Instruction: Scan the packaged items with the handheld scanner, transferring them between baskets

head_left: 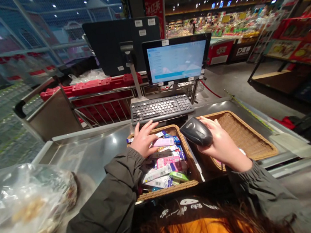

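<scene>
the person in dark grey-green sleeves has both hands out over the shiny metal surface. the right hand is wrapped round a black plastic handheld scanner, its broad head tilted up and to the left, near the right rim of a brown woven rectangular basket. that basket holds a jumble of small, brightly printed packets, white, blue, pink and green, lying on their sides over one another. the left hand hovers at the far left part of it, fingers spread apart, with the thumb close by a slim lilac pack on top of the heap; i can't quite tell from here whether the two touch. a second brown woven basket sits to the right, partly behind the right hand and forearm. just beyond the packets is a black keyboard with pale keys, and over it stands a black-framed screen, lit pale blue. well off to the left, a clear plastic bag with something pale and brownish inside rests on the surface.
</scene>
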